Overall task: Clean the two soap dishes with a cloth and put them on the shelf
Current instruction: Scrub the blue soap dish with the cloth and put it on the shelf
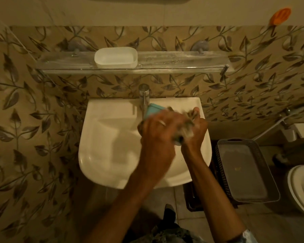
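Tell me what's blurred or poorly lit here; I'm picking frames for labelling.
Head view: dim, yellowish light; left hand, right hand, the cloth and the teal soap dish are smeared by motion blur; the white soap dish on the shelf and the sink are sharp; the wide lens bows the shelf.

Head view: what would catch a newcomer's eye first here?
Over the right side of the sink, the blurred left hand grips a teal dish while the right hand holds a cloth beside it. Above, a white dish sits on the shelf, left of its middle, against leaf-patterned tiles.
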Demonstrator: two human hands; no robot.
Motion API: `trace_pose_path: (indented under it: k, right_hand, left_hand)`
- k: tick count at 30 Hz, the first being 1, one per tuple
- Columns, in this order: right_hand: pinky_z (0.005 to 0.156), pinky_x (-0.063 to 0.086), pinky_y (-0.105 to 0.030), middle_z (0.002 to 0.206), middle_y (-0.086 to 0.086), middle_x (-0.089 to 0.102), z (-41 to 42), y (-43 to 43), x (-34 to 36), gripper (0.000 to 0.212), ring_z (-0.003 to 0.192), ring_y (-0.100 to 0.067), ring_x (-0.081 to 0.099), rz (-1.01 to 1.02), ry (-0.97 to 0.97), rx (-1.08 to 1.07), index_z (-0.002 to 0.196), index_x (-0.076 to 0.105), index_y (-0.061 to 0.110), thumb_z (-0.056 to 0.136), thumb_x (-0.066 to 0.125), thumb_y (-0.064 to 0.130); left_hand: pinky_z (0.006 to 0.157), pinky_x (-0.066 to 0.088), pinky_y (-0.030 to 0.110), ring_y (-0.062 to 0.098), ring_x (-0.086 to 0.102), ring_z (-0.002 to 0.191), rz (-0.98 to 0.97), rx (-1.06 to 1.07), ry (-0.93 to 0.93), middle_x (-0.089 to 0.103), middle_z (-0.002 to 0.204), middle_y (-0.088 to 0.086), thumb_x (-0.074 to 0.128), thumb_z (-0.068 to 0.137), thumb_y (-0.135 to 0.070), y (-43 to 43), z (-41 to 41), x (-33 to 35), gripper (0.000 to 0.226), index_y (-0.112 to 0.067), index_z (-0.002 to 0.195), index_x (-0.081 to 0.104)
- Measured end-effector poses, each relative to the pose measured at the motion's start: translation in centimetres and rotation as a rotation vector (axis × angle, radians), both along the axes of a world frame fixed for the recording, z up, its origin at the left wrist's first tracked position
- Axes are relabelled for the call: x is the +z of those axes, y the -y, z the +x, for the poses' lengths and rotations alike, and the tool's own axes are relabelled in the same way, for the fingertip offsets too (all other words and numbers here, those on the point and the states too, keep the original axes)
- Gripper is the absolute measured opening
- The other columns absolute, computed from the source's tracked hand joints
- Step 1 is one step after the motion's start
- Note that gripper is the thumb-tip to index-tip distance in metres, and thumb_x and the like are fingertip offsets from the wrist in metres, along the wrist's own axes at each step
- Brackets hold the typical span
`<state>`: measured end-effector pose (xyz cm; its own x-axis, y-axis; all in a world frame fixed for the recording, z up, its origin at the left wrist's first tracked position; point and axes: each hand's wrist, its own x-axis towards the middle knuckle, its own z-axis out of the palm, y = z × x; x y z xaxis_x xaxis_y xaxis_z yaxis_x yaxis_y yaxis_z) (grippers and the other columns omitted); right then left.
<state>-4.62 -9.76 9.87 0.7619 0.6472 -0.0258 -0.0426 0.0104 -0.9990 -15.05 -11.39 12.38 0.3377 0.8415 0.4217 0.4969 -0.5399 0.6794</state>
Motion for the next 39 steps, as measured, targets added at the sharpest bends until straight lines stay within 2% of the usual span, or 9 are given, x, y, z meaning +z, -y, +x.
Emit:
trace_pose_path:
  k: [3,7,12,16,22,27,31,35,39]
  right_hand:
    - [0.047,0.043,-0.021,0.041,0.011,0.057,0.5,1.0,-0.1,0.057,0.038,0.000,0.052,0.066,-0.058,0.031,0.046,0.055,0.015,0.100,0.041,0.025]
    - [0.050,0.042,-0.026,0.038,0.010,0.055,-0.1,1.2,0.0,0.055,0.040,0.000,0.055,-0.006,-0.140,-0.090,0.046,0.047,0.019,0.098,0.045,0.034]
    - [0.049,0.050,-0.022,0.046,0.008,0.058,-0.3,0.9,0.5,0.056,0.046,-0.006,0.057,0.119,-0.160,0.003,0.050,0.061,0.021,0.101,0.040,0.026]
    - [0.054,0.049,-0.036,0.046,0.007,0.056,-0.1,0.4,1.0,0.055,0.051,-0.011,0.060,-0.009,-0.087,-0.063,0.043,0.058,0.026,0.093,0.043,0.043]
    - [0.059,0.052,-0.017,0.060,0.017,0.063,-0.1,0.9,0.1,0.042,0.059,0.005,0.060,0.017,-0.050,0.003,0.062,0.061,0.030,0.099,0.042,0.036]
    - [0.057,0.049,-0.034,0.045,0.005,0.059,1.1,0.5,0.3,0.050,0.049,-0.009,0.061,-0.062,-0.122,-0.057,0.048,0.050,0.020,0.093,0.050,0.042]
    - [0.056,0.049,-0.030,0.051,0.002,0.061,3.2,0.8,-0.1,0.049,0.052,-0.017,0.062,0.018,-0.254,0.100,0.045,0.056,0.021,0.070,0.057,0.064]
    - [0.062,0.047,-0.035,0.067,-0.011,0.058,2.9,1.1,-1.5,0.044,0.069,-0.023,0.059,0.058,-0.118,0.255,0.062,0.059,0.012,0.066,0.065,0.056]
    - [0.070,0.050,-0.030,0.085,-0.004,0.066,3.4,1.9,-3.7,0.027,0.084,-0.015,0.062,0.004,0.320,0.489,0.085,0.065,0.008,0.092,0.052,0.031]
  left_hand:
    - [0.114,0.027,0.043,0.017,0.035,0.138,0.103,-0.097,-0.087,0.050,0.141,0.000,0.051,0.085,0.000,0.5,-0.7,-2.0,0.057,-0.023,0.136,0.043]
    - [0.101,0.047,0.047,0.018,0.046,0.126,-0.358,0.185,0.218,0.053,0.136,0.007,0.048,0.089,0.001,-2.9,-2.2,-1.9,0.052,-0.021,0.136,0.044]
    - [0.117,0.019,0.041,0.010,0.026,0.142,0.024,-0.036,0.070,0.038,0.148,-0.011,0.041,0.091,-0.023,3.0,1.7,-1.2,0.052,-0.039,0.140,0.032]
    - [0.103,0.044,0.050,0.024,0.039,0.135,-0.319,0.120,0.185,0.044,0.144,0.009,0.048,0.092,-0.008,-2.1,-0.2,-0.7,0.050,-0.022,0.139,0.038]
    - [0.118,0.019,0.042,0.008,0.021,0.142,-0.048,-0.039,0.062,0.036,0.148,-0.009,0.045,0.091,-0.021,1.8,2.0,-1.5,0.054,-0.037,0.141,0.030]
    - [0.084,0.051,0.034,0.024,0.060,0.109,-0.428,0.133,0.175,0.063,0.120,0.009,0.051,0.094,-0.016,-6.8,-2.1,-2.4,0.034,-0.019,0.127,0.052]
    - [0.086,0.053,0.037,0.024,0.061,0.113,-1.028,0.046,0.790,0.063,0.123,0.008,0.043,0.099,-0.021,-7.9,-3.9,-3.6,0.030,-0.019,0.127,0.052]
    - [0.096,0.048,0.051,0.026,0.057,0.119,-1.182,0.041,0.929,0.057,0.133,0.008,0.039,0.099,-0.030,-6.2,-3.5,-4.1,0.034,-0.025,0.131,0.048]
    - [0.097,0.049,0.044,0.021,0.058,0.116,-0.938,0.139,0.811,0.057,0.132,0.008,0.039,0.099,-0.029,-5.7,-3.6,-2.7,0.030,-0.027,0.127,0.049]
